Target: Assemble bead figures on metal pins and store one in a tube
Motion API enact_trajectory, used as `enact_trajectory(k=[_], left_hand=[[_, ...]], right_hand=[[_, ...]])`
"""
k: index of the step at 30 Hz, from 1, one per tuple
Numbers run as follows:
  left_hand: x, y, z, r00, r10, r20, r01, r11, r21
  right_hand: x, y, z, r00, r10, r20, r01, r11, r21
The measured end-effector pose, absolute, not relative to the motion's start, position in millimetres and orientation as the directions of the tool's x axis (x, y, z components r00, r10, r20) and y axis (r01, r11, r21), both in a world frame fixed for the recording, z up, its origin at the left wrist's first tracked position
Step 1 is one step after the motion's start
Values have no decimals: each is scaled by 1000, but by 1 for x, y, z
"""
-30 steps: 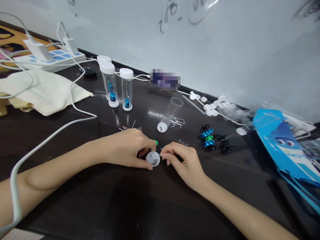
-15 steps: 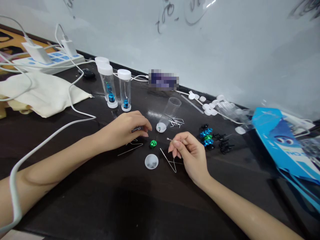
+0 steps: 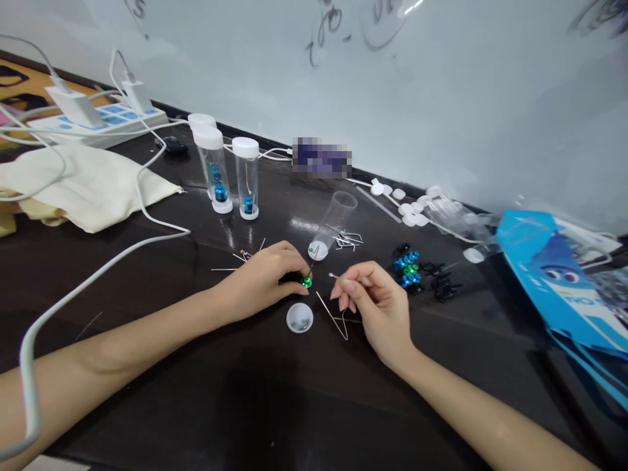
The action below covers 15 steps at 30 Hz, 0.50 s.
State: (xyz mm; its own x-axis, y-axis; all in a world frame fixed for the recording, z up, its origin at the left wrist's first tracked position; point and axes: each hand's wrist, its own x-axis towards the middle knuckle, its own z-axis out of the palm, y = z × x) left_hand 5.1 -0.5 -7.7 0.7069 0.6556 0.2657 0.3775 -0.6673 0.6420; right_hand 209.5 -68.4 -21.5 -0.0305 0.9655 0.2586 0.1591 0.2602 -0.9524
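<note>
My left hand [image 3: 269, 281] has its thumb and fingertips closed on a small green round metal piece [image 3: 307, 282]; a thin dark wire stands up from that piece. My right hand [image 3: 377, 307] pinches a thin metal pin [image 3: 333, 275], its rounded tip pointing left toward the green piece, apart from it. Below them sits a shallow white cap [image 3: 299, 318] with small grey bits inside. A bent wire [image 3: 333, 317] lies beside my right fingers. Behind the hands, a clear tube [image 3: 336, 216] with a white end cap [image 3: 318, 250] stands uncapped at the top.
Several capped tubes [image 3: 246, 176] with blue parts stand at the back left. Bent metal pins [image 3: 348, 239] lie beside the clear tube. Blue, green and black parts [image 3: 407, 268] are on the right, near a blue bag [image 3: 544, 275]. A white cable [image 3: 98, 261] crosses the left side.
My left hand has moved right and slightly down, and its fingers have closed on the green piece. My right hand keeps its pinch on the pin, almost unmoved.
</note>
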Motion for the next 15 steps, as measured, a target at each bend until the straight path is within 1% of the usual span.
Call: enact_trajectory(k=[3, 5, 7, 9, 10, 15], left_hand=[[3, -2, -2, 688, 695, 208, 321, -549, 772], [2, -3, 2, 683, 718, 137, 222, -382, 897], [2, -4, 5, 696, 715, 66, 87, -175, 981], [3, -5, 6, 724, 689, 16, -14, -8, 1000], [3, -6, 5, 739, 674, -2, -40, 47, 998], [4, -7, 0, 751, 658, -54, -97, 192, 977]], right_hand=[[209, -70, -21, -27, 959, 282, 212, 281, -936], [209, -72, -21, -26, 952, 304, 250, 300, -920], [209, -73, -20, -31, 942, 335, 287, 329, -899], [209, -75, -20, -39, 927, 373, 329, 364, -871], [208, -76, -20, -46, 919, 392, 350, 382, -855], [208, -81, -18, -114, 867, 485, 471, 477, -742]])
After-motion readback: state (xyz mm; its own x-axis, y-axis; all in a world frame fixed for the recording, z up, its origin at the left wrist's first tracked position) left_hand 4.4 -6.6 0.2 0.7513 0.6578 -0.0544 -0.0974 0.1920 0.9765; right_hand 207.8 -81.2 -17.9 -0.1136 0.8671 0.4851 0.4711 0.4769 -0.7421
